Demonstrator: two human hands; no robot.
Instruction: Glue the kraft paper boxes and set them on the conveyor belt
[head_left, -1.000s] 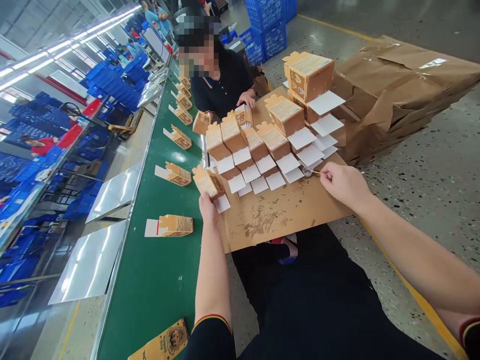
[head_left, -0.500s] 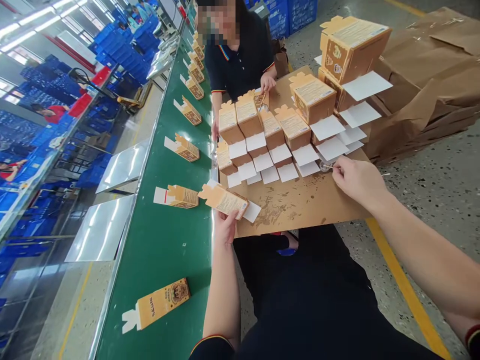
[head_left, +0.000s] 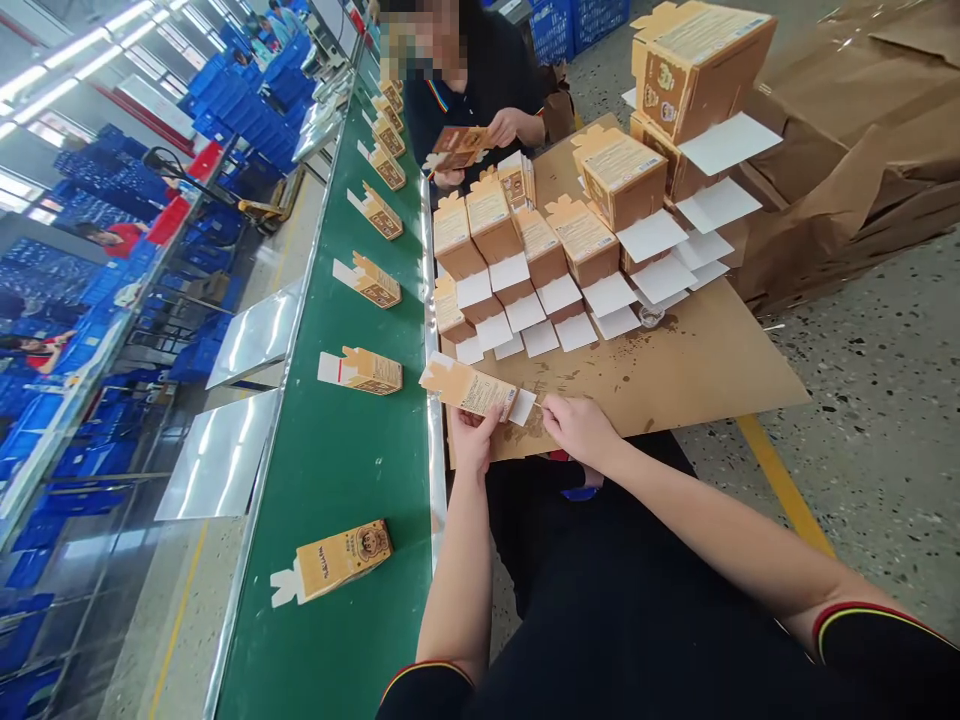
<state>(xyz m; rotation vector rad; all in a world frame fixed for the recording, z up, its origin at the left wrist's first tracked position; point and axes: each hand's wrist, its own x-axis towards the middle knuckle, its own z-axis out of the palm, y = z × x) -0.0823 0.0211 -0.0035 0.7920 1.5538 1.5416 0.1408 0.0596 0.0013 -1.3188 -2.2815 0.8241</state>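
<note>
My left hand [head_left: 474,440] is closed around a small tan carton [head_left: 474,388] with printed text, over the near left corner of the cardboard-topped table. Its white end flap [head_left: 523,407] sticks out to the right, and tan tabs stand out at the other end. Close to that flap, my right hand [head_left: 581,428] pinches a thin stick [head_left: 538,404]; whether the tip touches the flap I cannot tell. A small clear dish [head_left: 651,317] sits farther back, beside the stacked cartons [head_left: 589,240], whose white flaps point toward me.
On the left, a green conveyor belt [head_left: 337,450] carries a row of cartons, the nearest carton [head_left: 343,560] lying flat. Across the table a co-worker [head_left: 487,110] holds a flattened carton [head_left: 459,147]. Brown paper [head_left: 847,170] is heaped at right. Wet spots mark the cardboard [head_left: 697,370].
My right hand has moved left from the clear dish to the carton's flap, bringing the stick. The left hand still grips the carton. The co-worker has lifted a flattened carton.
</note>
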